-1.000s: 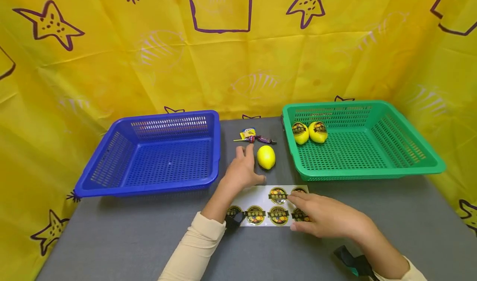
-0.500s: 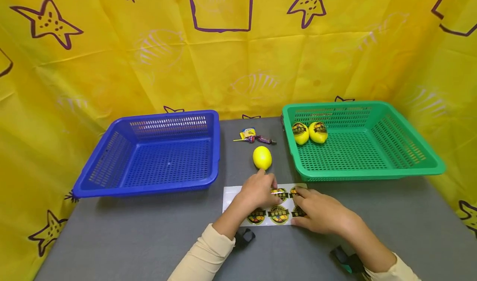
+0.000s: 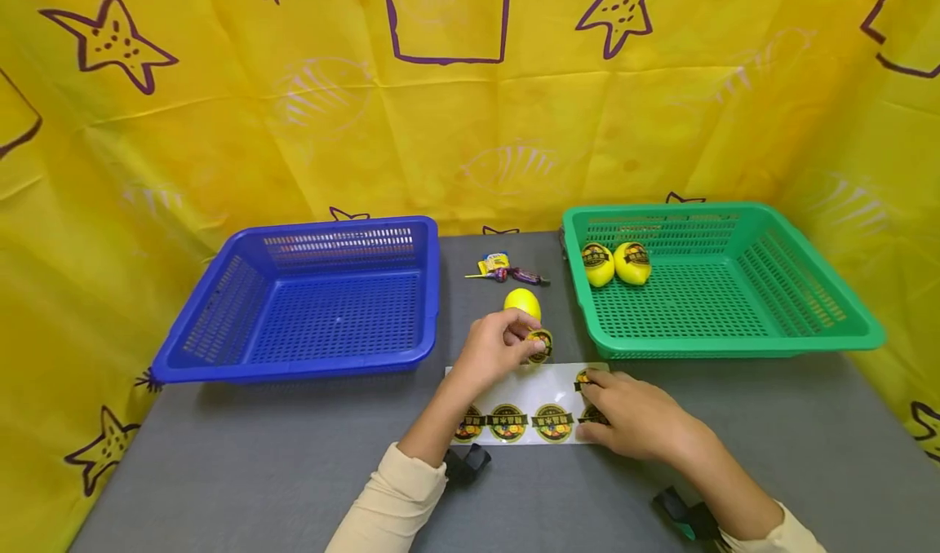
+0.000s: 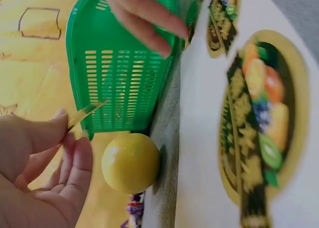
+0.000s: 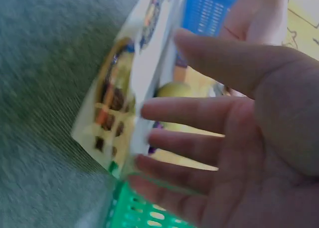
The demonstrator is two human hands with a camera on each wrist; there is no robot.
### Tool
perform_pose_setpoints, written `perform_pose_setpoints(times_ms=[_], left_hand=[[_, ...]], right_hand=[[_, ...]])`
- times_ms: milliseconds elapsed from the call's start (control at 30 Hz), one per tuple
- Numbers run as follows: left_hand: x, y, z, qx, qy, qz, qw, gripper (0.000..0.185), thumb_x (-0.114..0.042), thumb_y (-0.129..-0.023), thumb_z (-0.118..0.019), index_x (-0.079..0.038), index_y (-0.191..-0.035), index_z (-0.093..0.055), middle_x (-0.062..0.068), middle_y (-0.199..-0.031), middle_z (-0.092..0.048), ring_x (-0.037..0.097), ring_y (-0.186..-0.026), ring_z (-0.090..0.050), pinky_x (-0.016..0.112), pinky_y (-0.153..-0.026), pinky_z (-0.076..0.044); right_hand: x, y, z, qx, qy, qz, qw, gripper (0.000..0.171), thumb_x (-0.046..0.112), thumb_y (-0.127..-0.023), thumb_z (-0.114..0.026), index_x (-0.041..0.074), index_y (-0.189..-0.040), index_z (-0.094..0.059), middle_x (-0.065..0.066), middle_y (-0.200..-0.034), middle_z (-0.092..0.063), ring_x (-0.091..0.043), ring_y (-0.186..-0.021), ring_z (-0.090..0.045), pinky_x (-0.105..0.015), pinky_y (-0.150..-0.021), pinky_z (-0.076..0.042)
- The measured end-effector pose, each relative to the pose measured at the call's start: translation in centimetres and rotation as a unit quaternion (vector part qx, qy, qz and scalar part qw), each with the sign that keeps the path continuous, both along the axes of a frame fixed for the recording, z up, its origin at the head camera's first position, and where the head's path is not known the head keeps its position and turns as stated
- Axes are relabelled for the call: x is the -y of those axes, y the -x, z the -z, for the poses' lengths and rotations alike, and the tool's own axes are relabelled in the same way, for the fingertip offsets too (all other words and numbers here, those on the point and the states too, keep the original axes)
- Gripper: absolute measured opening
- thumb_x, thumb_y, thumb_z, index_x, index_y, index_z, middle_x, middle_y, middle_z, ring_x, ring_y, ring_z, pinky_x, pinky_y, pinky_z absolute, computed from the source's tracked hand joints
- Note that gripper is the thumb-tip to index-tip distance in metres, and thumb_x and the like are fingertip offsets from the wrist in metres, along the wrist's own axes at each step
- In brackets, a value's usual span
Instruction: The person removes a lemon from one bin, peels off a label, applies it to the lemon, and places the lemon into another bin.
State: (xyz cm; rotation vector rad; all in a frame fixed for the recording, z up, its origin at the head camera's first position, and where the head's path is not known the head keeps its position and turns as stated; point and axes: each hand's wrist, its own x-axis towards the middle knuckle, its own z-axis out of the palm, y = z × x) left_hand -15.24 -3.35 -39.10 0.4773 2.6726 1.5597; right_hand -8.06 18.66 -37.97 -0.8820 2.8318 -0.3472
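one round fruit-print sticker (image 3: 540, 345) was pinched in your left hand (image 3: 494, 347); your flat-fingered right hand (image 3: 631, 417) pressed the white sticker sheet (image 3: 525, 390). it could have folded onto itself beside the bare yellow lemon (image 3: 522, 303).

The left hand (image 4: 35, 178) pinches a thin round sticker (image 4: 82, 115) edge-on, near a smooth yellow lemon (image 4: 130, 162) beside the green plastic lattice basket (image 4: 119, 83).

The left hand (image 3: 494, 349) came back from beside the loose lemon (image 3: 522, 303) to the sticker sheet (image 3: 525, 390), then lifted away pinching one round sticker (image 3: 541, 344), apparently peeled from the sheet's upper row, which showed a bare patch.
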Motion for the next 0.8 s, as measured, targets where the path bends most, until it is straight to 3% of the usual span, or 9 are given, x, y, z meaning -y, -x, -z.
perform_pose_setpoints(times_ms=[100, 233, 333, 433, 567, 667, 800], left_hand=[[0.0, 1.0, 0.1, -0.037, -0.043, -0.045, 0.9974, 0.019, -0.016, -0.088, -0.08, -0.008, -0.104, -0.076, 0.008, -0.095, -0.063, 0.014, -0.076, -0.063, 0.027, -0.068, -0.053], [0.1, 2.7, 0.0, -0.017, -0.098, -0.074, 0.9923, 0.021, -0.016, -0.091, -0.077, -0.005, -0.108, -0.075, 0.014, -0.1, -0.061, 0.018, -0.077, -0.064, 0.027, -0.068, -0.054], [0.3, 3.9, -0.2, 0.016, -0.131, -0.093, 0.9868, 0.021, -0.013, -0.091, -0.076, -0.001, -0.108, -0.075, 0.011, -0.093, -0.059, 0.021, -0.071, -0.067, 0.026, -0.062, -0.054], [0.3, 4.7, -0.2, 0.045, -0.142, -0.116, 0.982, 0.022, -0.013, -0.089, -0.077, 0.0, -0.107, -0.075, 0.006, -0.084, -0.055, 0.023, -0.063, -0.068, 0.025, -0.056, -0.053], [0.3, 5.1, 0.4, 0.071, -0.147, -0.125, 0.9785, 0.024, -0.012, -0.088, -0.078, 0.001, -0.107, -0.075, 0.004, -0.079, -0.052, 0.025, -0.061, -0.068, 0.03, -0.057, -0.056], [0.2, 5.2, 0.9, 0.076, -0.146, -0.126, 0.9783, 0.024, -0.013, -0.088, -0.079, 0.001, -0.107, -0.075, 0.003, -0.078, -0.051, 0.028, -0.062, -0.069, 0.028, -0.056, -0.055], [0.1, 5.1, 1.5, 0.08, -0.147, -0.124, 0.9781, 0.025, -0.013, -0.088, -0.079, 0.001, -0.108, -0.074, 0.004, -0.077, -0.05, 0.031, -0.062, -0.069, 0.027, -0.054, -0.054]], right_hand=[[0.5, 0.1, 0.3, -0.044, 0.038, -0.005, 0.998, 0.039, 0.03, -0.089, -0.077, 0.001, -0.114, -0.07, -0.024, -0.135, -0.055, -0.042, -0.117, -0.056, -0.053, -0.092, -0.05], [1.8, 0.5, 0.7, -0.075, 0.11, -0.002, 0.991, 0.048, 0.025, -0.09, -0.077, -0.004, -0.126, -0.065, -0.024, -0.143, -0.049, -0.044, -0.128, -0.048, -0.056, -0.1, -0.044], [3.0, 1.0, 1.1, -0.065, 0.155, 0.013, 0.986, 0.06, 0.025, -0.092, -0.074, -0.005, -0.14, -0.053, -0.024, -0.151, -0.04, -0.046, -0.138, -0.036, -0.06, -0.106, -0.037], [3.9, 1.4, 1.4, -0.054, 0.174, 0.038, 0.983, 0.066, 0.025, -0.092, -0.074, -0.005, -0.144, -0.048, -0.025, -0.154, -0.036, -0.048, -0.141, -0.03, -0.064, -0.107, -0.033], [4.6, 2.0, 1.7, -0.042, 0.177, 0.08, 0.98, 0.072, 0.025, -0.091, -0.074, -0.009, -0.146, -0.042, -0.029, -0.153, -0.035, -0.048, -0.141, -0.031, -0.062, -0.108, -0.032], [4.8, 2.7, 1.8, -0.015, 0.187, 0.108, 0.976, 0.082, 0.026, -0.093, -0.072, -0.011, -0.151, -0.029, -0.032, -0.156, -0.027, -0.047, -0.143, -0.027, -0.061, -0.111, -0.028], [5.0, 4.1, 2.1, 0.043, 0.236, 0.126, 0.963, 0.088, 0.025, -0.096, -0.067, -0.011, -0.155, -0.012, -0.033, -0.159, -0.014, -0.046, -0.146, -0.017, -0.06, -0.114, -0.021]])
